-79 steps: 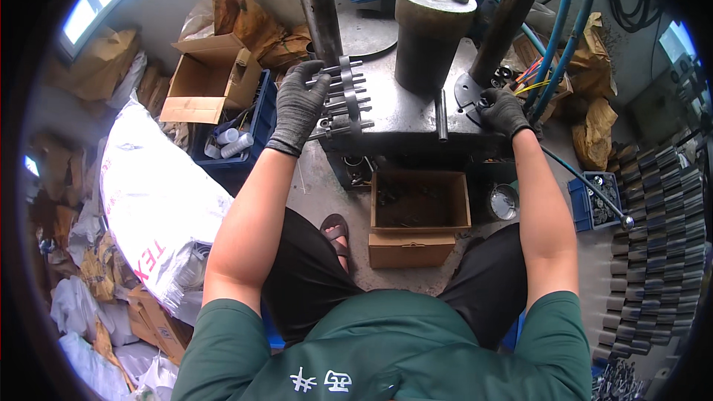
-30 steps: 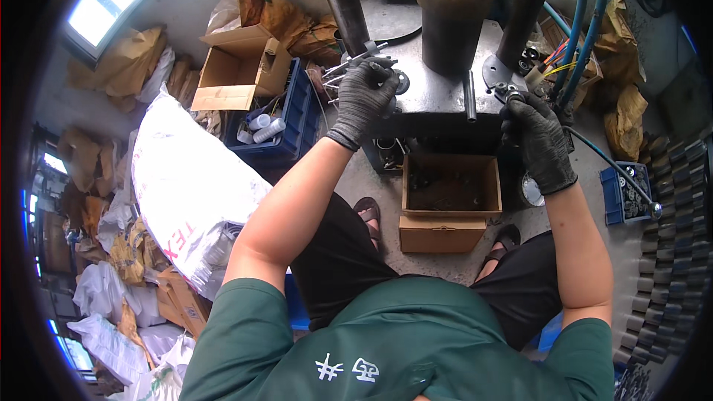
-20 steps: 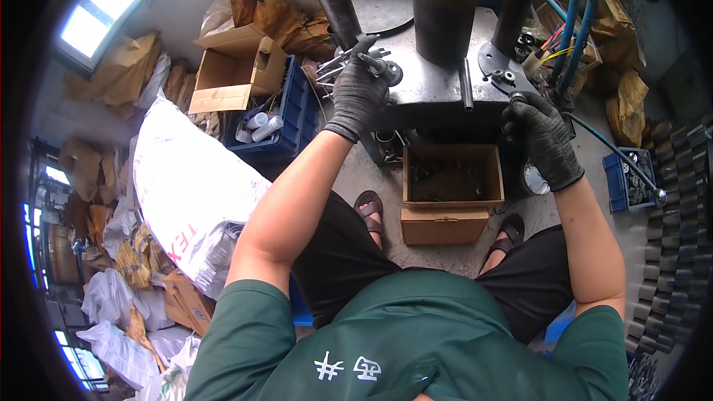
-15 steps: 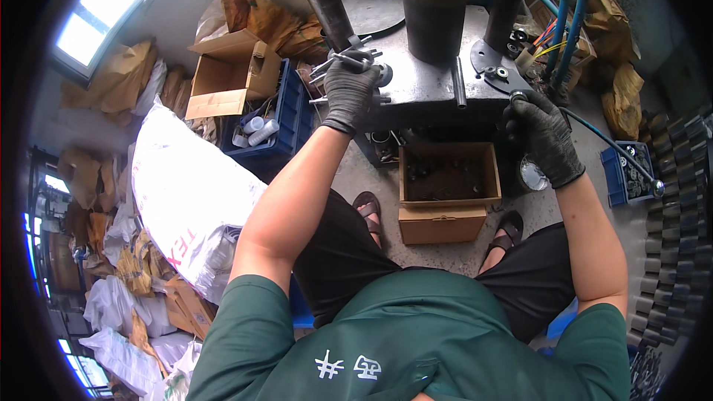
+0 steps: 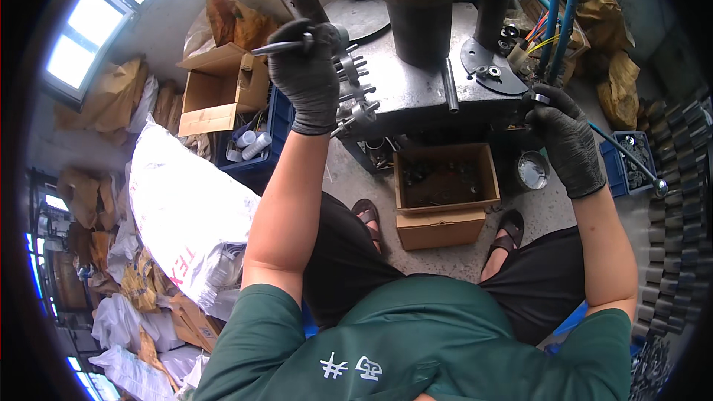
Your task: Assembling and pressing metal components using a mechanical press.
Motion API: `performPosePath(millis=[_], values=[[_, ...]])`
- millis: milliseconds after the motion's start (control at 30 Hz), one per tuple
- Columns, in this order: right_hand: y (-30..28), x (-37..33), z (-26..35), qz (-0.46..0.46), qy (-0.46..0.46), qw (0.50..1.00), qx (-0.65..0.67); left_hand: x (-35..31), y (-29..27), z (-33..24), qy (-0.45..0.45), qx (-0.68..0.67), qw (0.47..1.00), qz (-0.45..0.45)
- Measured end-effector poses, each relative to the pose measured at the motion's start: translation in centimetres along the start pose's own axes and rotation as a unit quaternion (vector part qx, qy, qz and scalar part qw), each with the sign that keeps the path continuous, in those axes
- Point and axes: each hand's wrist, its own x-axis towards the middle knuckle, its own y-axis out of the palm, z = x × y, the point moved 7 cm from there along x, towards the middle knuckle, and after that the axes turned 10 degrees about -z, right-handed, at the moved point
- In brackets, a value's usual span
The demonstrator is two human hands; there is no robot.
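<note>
My left hand [image 5: 303, 82], in a dark grey glove, is closed on a metal pin [image 5: 276, 48] at the left end of the press bed [image 5: 401, 108]. The pin's shaft points left out of my fist; a round metal end shows on the other side. Beside that hand, several similar metal parts with pins [image 5: 355, 89] sit along the bed's left edge. My right hand [image 5: 568, 137], gloved too, pinches a small metal ring [image 5: 541, 98] between thumb and fingers off the bed's right corner. Some of the fingertips are hidden.
A thick steel cylinder [image 5: 416, 22] stands mid-bed between two columns. A metal rod [image 5: 451, 85] and small rings [image 5: 490, 72] lie near it. Below are an open cardboard box [image 5: 445, 204] and a round tin [image 5: 532, 171]. A ball-ended lever [image 5: 631, 156] sticks out at right.
My left hand has moved left and up from the cluster of parts, with a pin now plainly in its grip. My right hand has shifted slightly right, still with the ring.
</note>
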Motion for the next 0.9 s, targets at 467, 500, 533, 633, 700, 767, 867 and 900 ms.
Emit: performPosePath(millis=[467, 500, 533, 633, 700, 767, 867, 900], values=[[3.2, 1.1, -0.5, 0.068, 0.007, 0.996, 0.063, -9.1, 3.7, 3.5, -0.608, -0.230, 0.740, -0.170], [3.8, 1.2, -0.6, 0.070, 0.003, 0.996, 0.054, -9.1, 4.1, 3.3, -0.615, -0.243, 0.737, -0.143], [4.5, 1.3, -0.4, 0.060, -0.011, 0.998, 0.025, -9.1, 4.2, 3.3, -0.612, -0.253, 0.735, -0.146], [4.9, 3.1, -0.2, 0.050, -0.045, 0.997, -0.050, -9.5, 4.8, 2.8, -0.612, -0.273, 0.730, -0.137], [4.9, 4.6, 1.0, -0.007, -0.091, 0.993, -0.073, -9.7, 5.3, 1.4, -0.625, -0.256, 0.730, -0.103], [6.8, 6.5, 3.1, 0.001, -0.123, 0.990, -0.071, -9.8, 5.4, 0.8, -0.640, -0.245, 0.719, -0.116], [8.7, 10.7, 6.3, -0.022, -0.195, 0.970, -0.143, -10.5, 5.7, 0.8, -0.660, -0.229, 0.711, -0.076], [9.9, 12.0, 7.0, -0.022, -0.198, 0.969, -0.145, -10.5, 5.8, 0.7, -0.659, -0.232, 0.711, -0.075]])
